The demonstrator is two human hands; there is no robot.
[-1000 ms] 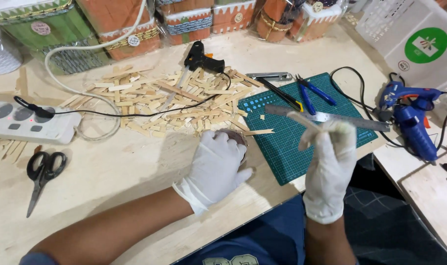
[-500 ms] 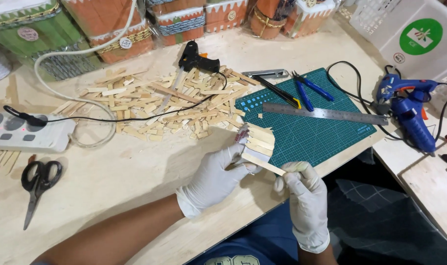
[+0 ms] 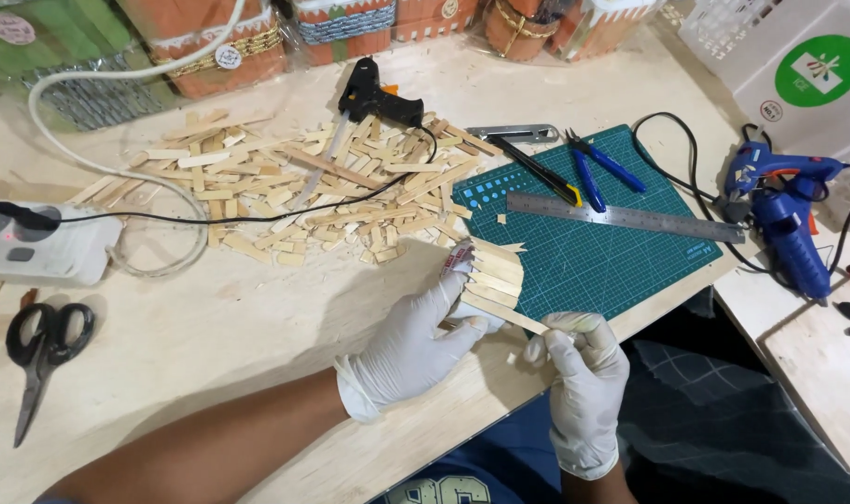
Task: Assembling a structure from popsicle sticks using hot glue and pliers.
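Shifted slightly right since earlier frame, both hands at green cutting mat's [image 3: 621,266] near edge.
Left white-gloved hand [image 3: 415,350] gripping panel of glued pale wooden sticks [image 3: 490,280]; right white-gloved hand [image 3: 583,383] pinching long loose wooden stick [image 3: 509,315] against panel's lower edge.

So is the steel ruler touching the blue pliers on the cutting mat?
Apart. The head view shows green mat between the ruler and the pliers, which lie just above it.
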